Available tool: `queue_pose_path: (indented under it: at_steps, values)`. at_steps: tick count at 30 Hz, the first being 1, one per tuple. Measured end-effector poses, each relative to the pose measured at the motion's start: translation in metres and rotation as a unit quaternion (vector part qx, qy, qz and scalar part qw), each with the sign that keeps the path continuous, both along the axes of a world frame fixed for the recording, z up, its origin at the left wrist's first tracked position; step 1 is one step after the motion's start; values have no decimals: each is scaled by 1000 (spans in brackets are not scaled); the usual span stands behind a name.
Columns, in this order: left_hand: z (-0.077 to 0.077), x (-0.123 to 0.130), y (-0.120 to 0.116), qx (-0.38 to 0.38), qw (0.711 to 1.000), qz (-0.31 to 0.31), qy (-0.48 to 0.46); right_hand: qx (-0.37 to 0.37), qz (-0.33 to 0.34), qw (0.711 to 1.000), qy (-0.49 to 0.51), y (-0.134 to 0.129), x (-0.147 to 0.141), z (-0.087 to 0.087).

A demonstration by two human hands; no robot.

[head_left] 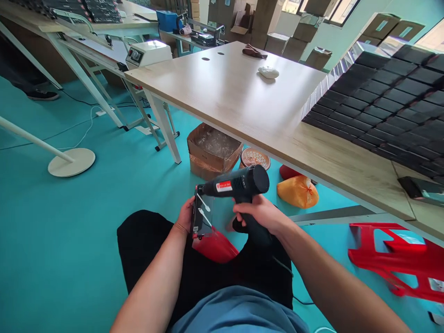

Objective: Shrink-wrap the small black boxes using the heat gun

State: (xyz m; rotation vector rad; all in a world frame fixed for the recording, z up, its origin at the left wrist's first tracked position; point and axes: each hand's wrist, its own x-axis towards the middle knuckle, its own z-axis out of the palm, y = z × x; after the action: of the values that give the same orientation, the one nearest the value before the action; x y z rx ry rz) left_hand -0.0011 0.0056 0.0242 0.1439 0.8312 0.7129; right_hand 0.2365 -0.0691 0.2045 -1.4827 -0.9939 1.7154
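My right hand (256, 212) is wrapped round the handle of a black heat gun (239, 182) with a red and white label. Its nozzle points left, at the top of a small black box (197, 215) with white cable connectors pictured on it. That box stands upright in my left hand (186, 213), which grips its left edge. The nozzle is at or very near the box; whether they touch I cannot tell. A red surface (215, 245) shows between my legs, below the box.
A wooden table (222, 97) stretches ahead, bearing stacked black boxes (381, 97) at right. Beneath it are a carton (211, 159), a round basket (255, 158) and an orange bag (297, 191). A red plastic stool (391, 254) lies at right. Someone's foot (43, 95) shows at far left.
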Motion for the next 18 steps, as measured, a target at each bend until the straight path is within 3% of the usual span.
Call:
queue_pose_path:
  at_steps: [2,7,9,12,14,15,18]
  values:
    - [1,1,0,-17,1000,-4,2,10,-6,1000,-7,2,0,-1]
    - [9,1,1,-18,999,27,-7,-51,229,972,16,-21,3,0]
    - [11,2,1,-23,999,32,-10,-45,200,978,21,-22,3,-2]
    - [14,3,1,-52,998,33,5,7,38,999,-2,-9,6,-9]
    - [17,3,0,-53,998,38,-11,7,-22,999,-27,-1,12,-13]
    - [19,2,1,-49,998,44,-19,-2,-16,999,-32,-1,16,-15]
    - [20,0,5,-41,996,78,-27,-47,85,995,0,-18,27,-19]
